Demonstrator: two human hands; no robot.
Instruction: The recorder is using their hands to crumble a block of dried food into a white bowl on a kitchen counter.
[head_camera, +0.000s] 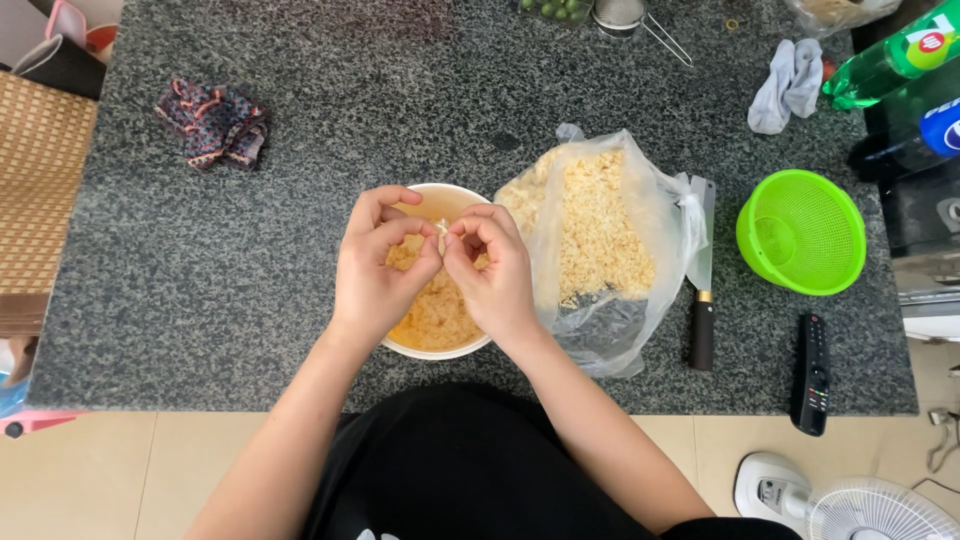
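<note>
My left hand (375, 270) and my right hand (495, 270) meet above a white bowl (462, 194) on the dark granite counter. Between the fingertips of both hands sits one small pale piece (442, 229), pinched from each side. The bowl holds a heap of yellowish pale pieces (435, 315), partly hidden under my hands. Just to the right of the bowl lies an open clear plastic bag (600, 240) filled with the same pale crumbly pieces.
A knife (702, 290) with a dark handle lies right of the bag. A green colander (800, 232), a black remote (812, 372), a white cloth (788, 85) and bottles (890, 60) stand at the right. A patterned cloth (213, 122) lies at the left; a fan (850, 505) stands on the floor.
</note>
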